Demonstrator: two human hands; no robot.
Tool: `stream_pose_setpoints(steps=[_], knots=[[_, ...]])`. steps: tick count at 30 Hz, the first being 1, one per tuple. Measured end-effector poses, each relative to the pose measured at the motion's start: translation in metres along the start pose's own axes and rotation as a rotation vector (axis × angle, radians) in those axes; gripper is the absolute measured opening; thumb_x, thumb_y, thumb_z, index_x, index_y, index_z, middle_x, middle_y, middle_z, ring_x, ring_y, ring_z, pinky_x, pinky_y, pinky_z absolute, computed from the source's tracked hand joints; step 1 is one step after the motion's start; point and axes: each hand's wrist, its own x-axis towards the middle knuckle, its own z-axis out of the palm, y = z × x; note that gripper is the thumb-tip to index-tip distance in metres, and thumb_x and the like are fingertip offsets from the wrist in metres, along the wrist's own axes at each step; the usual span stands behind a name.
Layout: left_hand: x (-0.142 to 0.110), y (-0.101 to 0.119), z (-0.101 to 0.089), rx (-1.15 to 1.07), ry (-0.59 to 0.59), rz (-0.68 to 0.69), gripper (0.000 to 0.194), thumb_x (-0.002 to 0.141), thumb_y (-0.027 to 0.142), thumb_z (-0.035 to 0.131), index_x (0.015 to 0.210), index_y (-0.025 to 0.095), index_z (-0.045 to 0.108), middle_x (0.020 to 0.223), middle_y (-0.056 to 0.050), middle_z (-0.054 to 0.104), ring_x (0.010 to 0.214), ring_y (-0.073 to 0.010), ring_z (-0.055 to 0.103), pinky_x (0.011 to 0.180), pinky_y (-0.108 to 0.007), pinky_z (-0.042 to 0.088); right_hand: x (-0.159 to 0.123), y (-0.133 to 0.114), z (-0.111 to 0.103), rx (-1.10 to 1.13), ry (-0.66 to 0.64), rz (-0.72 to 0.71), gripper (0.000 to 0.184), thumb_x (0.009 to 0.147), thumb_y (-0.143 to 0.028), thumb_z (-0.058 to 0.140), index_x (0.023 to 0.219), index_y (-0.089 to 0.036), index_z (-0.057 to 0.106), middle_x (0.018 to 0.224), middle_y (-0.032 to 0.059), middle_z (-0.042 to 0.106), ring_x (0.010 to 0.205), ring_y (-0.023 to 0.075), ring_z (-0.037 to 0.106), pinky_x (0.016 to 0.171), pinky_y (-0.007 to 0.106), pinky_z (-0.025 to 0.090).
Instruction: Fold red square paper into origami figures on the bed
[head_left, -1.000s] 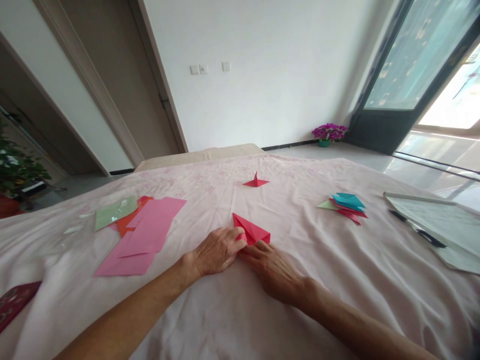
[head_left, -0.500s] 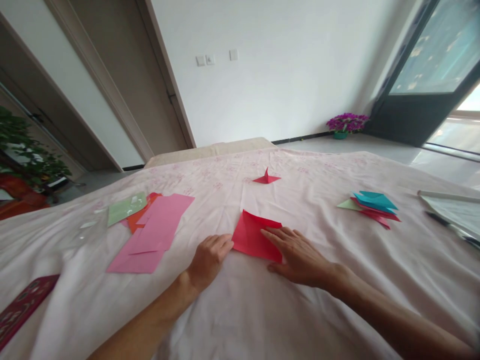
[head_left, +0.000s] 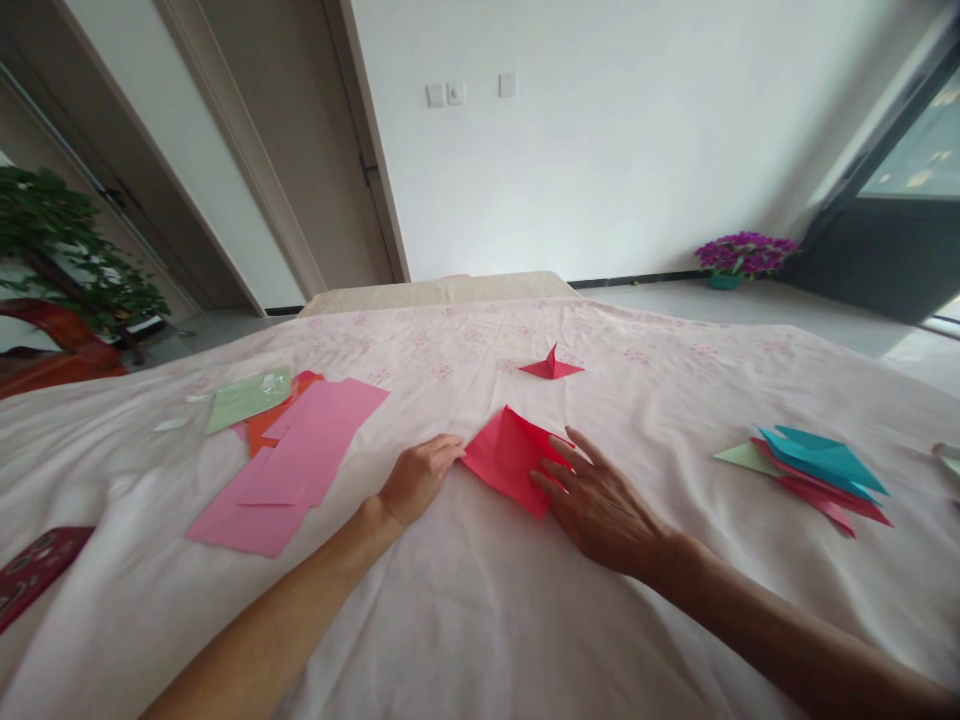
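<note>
A red sheet of paper [head_left: 506, 455] lies in front of me on the cloth, one corner pointing away and its right-hand edge raised. My left hand [head_left: 420, 478] pinches its left corner between thumb and fingers. Across the right part of the sheet rests my right hand [head_left: 600, 495], fingers spread, partly covering that side; its thumb is hidden. Just beyond the sheet stands a small folded red paper piece [head_left: 553, 366] with an upright point in its middle.
Pink paper sheets [head_left: 315, 460], an orange one [head_left: 262, 432] and a light green one [head_left: 247, 402] overlap at left. Folded blue, red and green papers [head_left: 825, 462] are stacked at right. A dark red object [head_left: 41, 570] lies near left on the pale tablecloth [head_left: 420, 640].
The red sheet has been turned a little, so its near corner now points toward me. My right hand's fingers have spread wider. The whole view has shifted slightly.
</note>
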Motion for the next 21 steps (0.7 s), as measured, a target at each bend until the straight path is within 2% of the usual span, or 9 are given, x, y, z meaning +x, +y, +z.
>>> stream_pose_setpoints(steps=[4,7,13,16,21], knots=[[-0.005,0.007,-0.004,0.001,-0.031,0.020,0.022,0.093,0.015,0.049,0.105,0.020,0.067,0.116,-0.005,0.068,0.100,-0.0166,0.067,0.087,-0.032,0.056,0.001,0.000,-0.002,0.107,0.047,-0.032,0.034,0.091,-0.011,0.039,0.109,-0.023,0.066,0.099,0.0058,0.070,0.103,0.0217,0.062,0.116,0.053,0.022],[-0.009,0.012,-0.007,0.021,-0.038,0.058,0.021,0.094,0.015,0.048,0.099,0.021,0.068,0.118,-0.005,0.067,0.100,-0.0169,0.066,0.088,-0.033,0.055,-0.002,-0.004,-0.002,0.188,0.067,-0.034,0.032,0.092,-0.012,0.040,0.103,-0.025,0.067,0.092,0.0036,0.070,0.091,0.0185,0.065,0.116,0.049,0.025],[-0.018,0.013,-0.011,0.000,-0.016,-0.035,0.017,0.092,0.015,0.052,0.097,0.021,0.067,0.113,-0.004,0.068,0.096,-0.0165,0.066,0.085,-0.031,0.054,0.001,0.000,0.002,0.288,0.066,0.125,0.021,0.090,-0.019,0.047,0.094,-0.026,0.067,0.086,0.0008,0.069,0.082,0.0167,0.065,0.109,0.046,0.029],[-0.023,0.015,-0.014,0.011,-0.023,-0.045,0.016,0.091,0.015,0.053,0.097,0.021,0.067,0.114,-0.003,0.068,0.096,-0.0171,0.066,0.085,-0.031,0.054,0.005,0.003,0.001,0.374,0.069,0.195,0.017,0.091,-0.024,0.050,0.092,-0.028,0.066,0.083,-0.0013,0.069,0.079,0.0156,0.063,0.102,0.043,0.033],[-0.022,0.016,-0.016,-0.050,-0.036,-0.124,0.014,0.089,0.016,0.057,0.095,0.023,0.068,0.103,-0.002,0.071,0.091,-0.0171,0.066,0.081,-0.031,0.053,0.006,0.003,0.006,0.476,0.039,0.329,0.022,0.092,-0.027,0.048,0.074,-0.024,0.060,0.071,-0.0009,0.063,0.071,0.0156,0.058,0.077,0.034,0.040]])
